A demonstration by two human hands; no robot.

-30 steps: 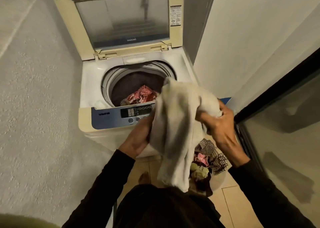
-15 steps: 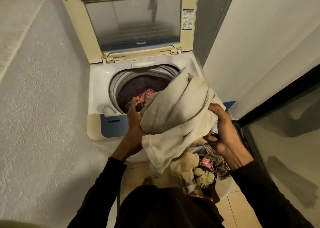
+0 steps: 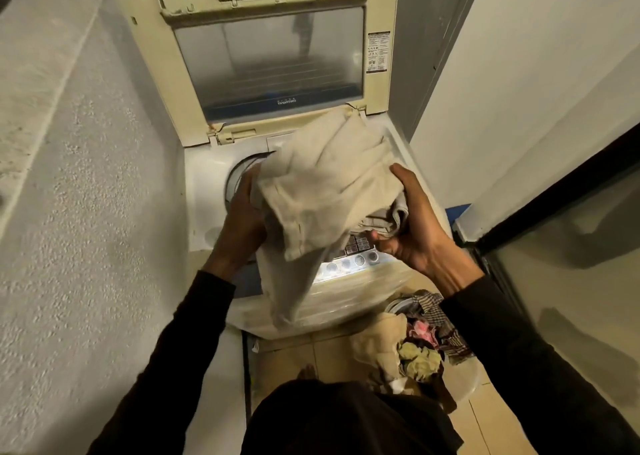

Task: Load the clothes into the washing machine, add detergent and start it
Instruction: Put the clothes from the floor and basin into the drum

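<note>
A top-loading washing machine (image 3: 204,177) stands in front of me with its lid (image 3: 270,63) raised upright. Both hands hold a bunched cream cloth (image 3: 325,184) over the drum opening, hiding most of the drum and part of the control panel (image 3: 353,262). My left hand (image 3: 242,219) grips the cloth's left side at the drum rim. My right hand (image 3: 412,226) cups its right side from below. One end of the cloth hangs down over the machine's front. A basket (image 3: 467,382) of mixed clothes (image 3: 419,347) sits on the floor at the lower right.
A rough white wall (image 3: 69,212) is close on the left. A smooth white wall (image 3: 519,73) and a dark-framed glass door (image 3: 571,246) close in on the right. Tiled floor (image 3: 491,430) lies beneath me.
Both hands have lifted the cream cloth from in front of the machine up and forward over the drum opening. The red garment in the drum is now hidden behind it.
</note>
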